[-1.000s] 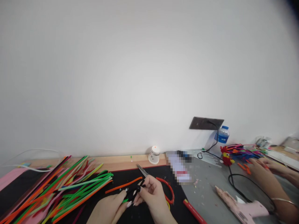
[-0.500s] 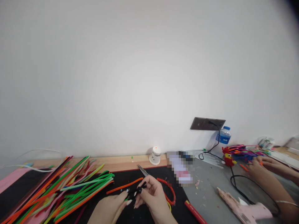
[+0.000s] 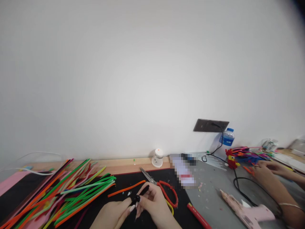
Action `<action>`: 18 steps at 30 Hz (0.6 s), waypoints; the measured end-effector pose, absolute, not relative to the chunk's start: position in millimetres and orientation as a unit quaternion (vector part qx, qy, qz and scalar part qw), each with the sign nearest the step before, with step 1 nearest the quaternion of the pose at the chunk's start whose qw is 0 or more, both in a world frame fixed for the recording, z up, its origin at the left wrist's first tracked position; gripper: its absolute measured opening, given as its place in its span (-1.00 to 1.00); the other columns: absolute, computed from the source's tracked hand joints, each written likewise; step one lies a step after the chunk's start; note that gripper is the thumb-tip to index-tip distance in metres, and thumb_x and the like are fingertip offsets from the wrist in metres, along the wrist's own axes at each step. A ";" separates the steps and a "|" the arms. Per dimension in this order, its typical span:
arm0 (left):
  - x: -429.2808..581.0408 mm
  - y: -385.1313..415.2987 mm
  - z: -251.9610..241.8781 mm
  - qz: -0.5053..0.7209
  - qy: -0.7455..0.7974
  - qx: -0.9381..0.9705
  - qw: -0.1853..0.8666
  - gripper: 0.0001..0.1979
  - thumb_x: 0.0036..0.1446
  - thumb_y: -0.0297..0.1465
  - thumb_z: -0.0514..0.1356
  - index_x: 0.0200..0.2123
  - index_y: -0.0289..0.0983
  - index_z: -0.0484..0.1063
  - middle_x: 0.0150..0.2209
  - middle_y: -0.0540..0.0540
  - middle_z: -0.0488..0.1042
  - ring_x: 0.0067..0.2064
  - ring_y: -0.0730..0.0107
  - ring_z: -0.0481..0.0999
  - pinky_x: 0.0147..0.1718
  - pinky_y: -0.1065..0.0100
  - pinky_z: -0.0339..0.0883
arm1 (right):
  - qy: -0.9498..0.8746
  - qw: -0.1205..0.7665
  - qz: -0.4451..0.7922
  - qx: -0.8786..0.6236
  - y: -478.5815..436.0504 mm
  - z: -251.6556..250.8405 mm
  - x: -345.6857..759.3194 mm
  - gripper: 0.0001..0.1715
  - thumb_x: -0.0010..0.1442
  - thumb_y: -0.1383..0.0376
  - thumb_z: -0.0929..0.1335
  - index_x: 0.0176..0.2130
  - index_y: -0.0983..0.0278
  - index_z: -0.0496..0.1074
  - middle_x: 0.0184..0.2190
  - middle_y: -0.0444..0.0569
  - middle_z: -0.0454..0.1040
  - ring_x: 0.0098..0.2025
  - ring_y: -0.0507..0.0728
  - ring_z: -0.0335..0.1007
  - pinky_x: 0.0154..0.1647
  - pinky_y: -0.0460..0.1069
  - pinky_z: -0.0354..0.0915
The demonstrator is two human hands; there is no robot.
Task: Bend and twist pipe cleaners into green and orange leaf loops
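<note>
Lower centre: right hand [image 3: 154, 200], grip clamped on black piece [image 3: 144, 190] | left hand [image 3: 110, 212] beside, grip hidden, can't tell | likely shaping; next move calls for steadiness

One camera sits on the person's head. It looks forward and a bit down, at the wall [image 3: 152, 79] behind the cup [image 3: 157, 158]. The wall fills most of the view, above the cup. The worktop [image 3: 209, 183] is seen from above, below the cup and out to both sides. The left hand [image 3: 111, 211] and right hand [image 3: 154, 201] are close up, nearer than the cup.
</note>
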State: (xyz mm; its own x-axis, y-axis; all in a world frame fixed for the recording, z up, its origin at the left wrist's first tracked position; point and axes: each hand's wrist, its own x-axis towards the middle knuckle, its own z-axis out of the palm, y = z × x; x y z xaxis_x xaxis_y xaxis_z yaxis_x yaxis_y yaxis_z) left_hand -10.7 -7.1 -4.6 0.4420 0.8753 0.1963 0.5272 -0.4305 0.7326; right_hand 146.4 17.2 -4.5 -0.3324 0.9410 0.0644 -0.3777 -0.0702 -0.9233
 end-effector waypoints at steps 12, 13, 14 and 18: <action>-2.2 5.0 -36.3 0.295 0.300 0.522 0.742 -0.51 0.04 0.01 -0.04 -0.42 -0.33 0.33 -0.73 0.12 0.20 -0.74 0.62 0.07 -0.72 0.54 -0.07 | -0.460 0.473 0.700 -0.273 15.9 -1.1 151.3 -0.62 -0.15 0.18 0.46 -0.45 0.39 0.31 -0.66 -0.15 0.34 -0.71 -0.06 0.23 -0.75 -0.19 0.18; -0.6 3.1 -36.0 0.299 0.290 0.501 0.759 -0.52 0.02 0.00 0.00 -0.41 -0.34 0.35 -0.70 0.09 0.23 -0.71 0.59 0.14 -0.70 0.53 -0.01 | -0.458 0.464 0.708 -0.271 15.6 -0.9 151.8 -0.62 -0.14 0.18 0.46 -0.43 0.38 0.31 -0.65 -0.14 0.34 -0.71 -0.06 0.23 -0.75 -0.19 0.18; 0.8 1.0 -34.7 0.301 0.284 0.484 0.771 -0.52 -0.01 0.01 0.04 -0.40 -0.34 0.37 -0.67 0.08 0.25 -0.67 0.56 0.20 -0.67 0.51 0.04 | -0.456 0.455 0.717 -0.267 15.3 -0.9 152.3 -0.61 -0.14 0.17 0.45 -0.41 0.38 0.31 -0.64 -0.14 0.35 -0.70 -0.07 0.23 -0.74 -0.19 0.18; 2.3 -4.1 -26.2 0.304 0.285 0.474 0.776 -0.47 -0.11 0.03 0.12 -0.38 -0.36 0.42 -0.57 0.02 0.27 -0.56 0.52 0.23 -0.58 0.49 0.08 | -0.455 0.429 0.738 -0.252 14.5 -1.0 153.4 -0.55 -0.13 0.12 0.44 -0.34 0.38 0.31 -0.62 -0.14 0.34 -0.70 -0.08 0.22 -0.75 -0.20 0.15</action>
